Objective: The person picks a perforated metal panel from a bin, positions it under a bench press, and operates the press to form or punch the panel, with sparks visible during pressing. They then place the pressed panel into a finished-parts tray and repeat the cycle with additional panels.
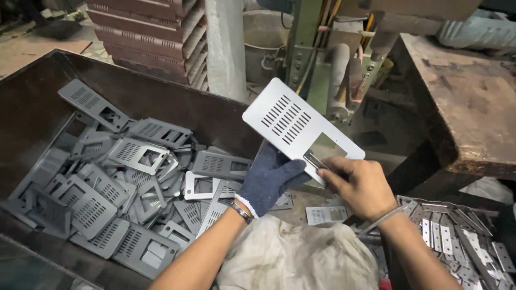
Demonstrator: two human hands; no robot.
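1. The dark bin [32, 107] fills the left half of the view, its floor heaped with grey slotted metal plates [113, 198] lying flat and overlapping in no order. A rusty workbench [467, 96] stands on the right, well apart from the bin.
2. A crumpled pale cloth [295, 258] lies between the forearms, and a tray of small metal strips [462, 236] sits at the lower right, below the bench.
3. The held plate [298, 124] is up in the air above the bin's right edge, tilted, with rows of slots on its upper part and a rectangular cut-out near the lower corner. It looks like thin stamped sheet: light and stiff, probably smooth-faced, with cut edges that may be sharp. The plain margins and the corner beside the cut-out seem the safest places to grip; the slotted area would likely give less purchase.
4. The left hand [269, 177], in a dark knitted glove with a band at the wrist, reaches up from below with fingers closed around the plate's lower edge, supporting it from behind.
5. The right hand [357, 180] is bare, palm down, thumb and fingertips pinching the plate's lower corner just beside the cut-out.
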